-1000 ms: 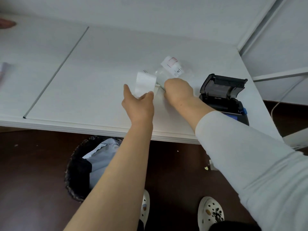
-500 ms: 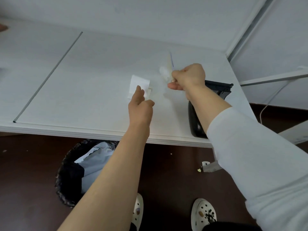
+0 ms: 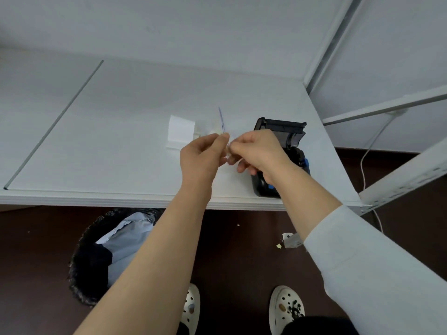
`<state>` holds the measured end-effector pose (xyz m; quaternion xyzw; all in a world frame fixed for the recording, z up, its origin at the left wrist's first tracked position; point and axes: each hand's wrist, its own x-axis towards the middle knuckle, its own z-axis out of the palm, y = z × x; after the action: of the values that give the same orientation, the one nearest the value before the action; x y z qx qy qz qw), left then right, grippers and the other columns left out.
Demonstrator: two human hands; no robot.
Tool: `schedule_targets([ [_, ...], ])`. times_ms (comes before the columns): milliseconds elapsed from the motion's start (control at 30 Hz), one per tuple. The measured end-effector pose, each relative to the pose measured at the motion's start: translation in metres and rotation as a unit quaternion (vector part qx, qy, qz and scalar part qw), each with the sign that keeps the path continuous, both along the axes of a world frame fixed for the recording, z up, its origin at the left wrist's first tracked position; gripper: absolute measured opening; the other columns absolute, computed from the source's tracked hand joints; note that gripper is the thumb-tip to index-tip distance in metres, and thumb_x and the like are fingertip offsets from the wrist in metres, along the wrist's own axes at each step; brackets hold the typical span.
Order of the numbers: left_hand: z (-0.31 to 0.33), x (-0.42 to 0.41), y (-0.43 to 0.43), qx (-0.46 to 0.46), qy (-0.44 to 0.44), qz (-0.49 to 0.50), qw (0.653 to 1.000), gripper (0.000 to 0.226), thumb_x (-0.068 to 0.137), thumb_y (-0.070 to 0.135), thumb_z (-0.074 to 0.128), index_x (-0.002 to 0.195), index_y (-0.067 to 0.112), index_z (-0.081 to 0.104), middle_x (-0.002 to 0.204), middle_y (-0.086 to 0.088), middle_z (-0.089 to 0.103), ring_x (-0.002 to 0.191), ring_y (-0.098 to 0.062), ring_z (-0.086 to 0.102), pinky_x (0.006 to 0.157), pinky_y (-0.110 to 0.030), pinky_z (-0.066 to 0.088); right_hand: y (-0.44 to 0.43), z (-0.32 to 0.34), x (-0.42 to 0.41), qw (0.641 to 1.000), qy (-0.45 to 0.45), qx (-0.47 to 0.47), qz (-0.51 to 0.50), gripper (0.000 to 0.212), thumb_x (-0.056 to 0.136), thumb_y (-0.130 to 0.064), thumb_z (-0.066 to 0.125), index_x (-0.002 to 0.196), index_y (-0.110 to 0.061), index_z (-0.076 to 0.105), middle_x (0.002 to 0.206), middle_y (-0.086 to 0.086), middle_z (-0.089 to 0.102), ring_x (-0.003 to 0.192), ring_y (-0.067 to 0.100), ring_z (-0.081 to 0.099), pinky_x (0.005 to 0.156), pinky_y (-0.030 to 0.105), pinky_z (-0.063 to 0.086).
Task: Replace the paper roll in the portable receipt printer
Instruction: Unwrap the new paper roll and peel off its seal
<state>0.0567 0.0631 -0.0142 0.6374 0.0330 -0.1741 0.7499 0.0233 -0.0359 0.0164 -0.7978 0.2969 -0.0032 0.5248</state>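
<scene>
A white paper roll [image 3: 181, 131] lies on the white table [image 3: 121, 153], a little beyond my hands. My left hand [image 3: 203, 155] and my right hand [image 3: 258, 151] meet above the table and both pinch a clear plastic wrapper [image 3: 223, 131], whose labelled edge sticks up as a thin strip. The black portable printer [image 3: 280, 131] stands just right of my hands with its lid tipped open; my right wrist hides part of its body. Its paper bay is not visible from here.
A black waste bin [image 3: 96, 257] with grey bags stands under the table's front edge. A white metal shelf frame [image 3: 401, 177] rises at the right, with a white cable [image 3: 365, 165] hanging behind it. A thin groove [image 3: 55, 122] crosses the table at the left.
My left hand has let go of the paper roll, which now lies on the table, and has moved right to join my right hand on the wrapper. The printer's lid is in view again.
</scene>
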Motion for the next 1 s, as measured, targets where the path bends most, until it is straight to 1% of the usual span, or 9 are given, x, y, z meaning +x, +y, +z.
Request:
schedule_targets([
  [100, -0.003, -0.001, 0.001, 0.059, -0.004, -0.029, 0.998, 0.04, 0.074, 0.026, 0.076, 0.102, 0.001, 0.065, 0.078, -0.007, 0.065, 0.061, -0.013, 0.062, 0.062, -0.024, 0.058, -0.001, -0.008, -0.012, 1.0, -0.011, 0.011, -0.005, 0.014, 0.077, -0.01, 0.063, 0.063, -0.012, 0.064, 0.062, 0.008, 0.063, 0.042, 0.012, 0.042, 0.036, 0.017, 0.026],
  [233, 0.0, -0.007, 0.002, 0.104, -0.002, -0.036, 0.994, 0.007, 0.078, 0.008, 0.069, 0.072, 0.009, 0.066, 0.069, -0.009, 0.062, 0.062, -0.023, 0.062, 0.059, -0.024, 0.058, 0.002, -0.018, -0.024, 0.996, -0.039, 0.074, -0.022, 0.009, 0.079, -0.005, 0.066, 0.082, 0.004, 0.067, 0.057, 0.009, 0.057, 0.028, 0.003, 0.04, 0.029, 0.014, 0.026],
  [300, -0.002, -0.007, 0.003, 0.117, -0.01, -0.037, 0.992, 0.022, 0.078, 0.0, 0.062, 0.059, 0.01, 0.061, 0.07, -0.015, 0.062, 0.063, -0.026, 0.065, 0.06, -0.026, 0.058, 0.003, -0.022, -0.026, 0.993, -0.054, 0.098, -0.038, 0.015, 0.082, -0.003, 0.063, 0.092, 0.008, 0.066, 0.059, 0.011, 0.058, 0.027, 0.003, 0.042, 0.027, 0.014, 0.028],
  [400, -0.003, -0.009, 0.005, 0.124, -0.018, -0.042, 0.991, 0.026, 0.078, -0.004, 0.055, 0.057, 0.009, 0.061, 0.071, -0.019, 0.062, 0.061, -0.025, 0.063, 0.065, -0.03, 0.059, 0.005, -0.024, -0.022, 0.993, -0.064, 0.085, -0.046, 0.008, 0.082, -0.007, 0.063, 0.079, -0.002, 0.068, 0.068, 0.025, 0.063, 0.035, 0.014, 0.045, 0.029, 0.017, 0.03],
  [533, -0.007, -0.007, 0.007, 0.117, -0.032, -0.067, 0.99, 0.025, 0.076, -0.007, 0.058, 0.067, 0.012, 0.071, 0.058, -0.01, 0.066, 0.064, -0.026, 0.06, 0.075, -0.035, 0.058, 0.006, -0.028, -0.015, 0.995, -0.09, 0.014, -0.042, 0.024, 0.08, -0.024, 0.066, 0.072, -0.001, 0.067, 0.072, 0.03, 0.067, 0.045, 0.025, 0.045, 0.038, 0.022, 0.032],
  [633, -0.009, -0.008, 0.008, 0.092, -0.02, -0.06, 0.994, 0.011, 0.076, -0.004, 0.067, 0.087, -0.002, 0.069, 0.067, -0.013, 0.065, 0.061, -0.022, 0.063, 0.065, -0.025, 0.059, 0.006, -0.033, -0.01, 0.99, -0.103, -0.091, -0.021, 0.013, 0.08, -0.015, 0.064, 0.076, -0.004, 0.07, 0.061, 0.007, 0.064, 0.046, 0.014, 0.05, 0.054, 0.03, 0.047],
  [733, -0.01, -0.005, 0.009, 0.115, -0.028, -0.045, 0.992, 0.008, 0.078, 0.003, 0.066, 0.071, 0.007, 0.067, 0.065, -0.01, 0.064, 0.056, -0.017, 0.062, 0.053, -0.018, 0.055, 0.004, -0.036, -0.007, 0.981, -0.116, -0.146, -0.049, 0.015, 0.08, -0.01, 0.056, 0.076, -0.002, 0.068, 0.071, 0.009, 0.067, 0.063, 0.027, 0.061, 0.07, 0.042, 0.055],
  [800, -0.012, -0.002, 0.009, 0.126, -0.019, -0.022, 0.992, 0.011, 0.078, 0.003, 0.06, 0.069, 0.008, 0.064, 0.067, -0.008, 0.062, 0.056, -0.017, 0.061, 0.049, -0.019, 0.052, 0.001, -0.034, -0.007, 0.976, -0.128, -0.161, -0.07, 0.015, 0.08, -0.011, 0.056, 0.076, -0.003, 0.067, 0.07, 0.007, 0.066, 0.068, 0.03, 0.063, 0.072, 0.043, 0.055],
  [1000, -0.013, 0.004, 0.009, 0.072, 0.007, 0.03, 0.997, 0.031, 0.083, -0.003, 0.05, 0.111, 0.009, 0.057, 0.088, -0.006, 0.057, 0.062, -0.015, 0.058, 0.047, -0.019, 0.053, -0.002, -0.032, -0.003, 0.971, -0.168, -0.116, -0.128, 0.024, 0.08, -0.01, 0.056, 0.1, -0.008, 0.068, 0.084, 0.009, 0.07, 0.076, 0.027, 0.064, 0.079, 0.046, 0.056],
])
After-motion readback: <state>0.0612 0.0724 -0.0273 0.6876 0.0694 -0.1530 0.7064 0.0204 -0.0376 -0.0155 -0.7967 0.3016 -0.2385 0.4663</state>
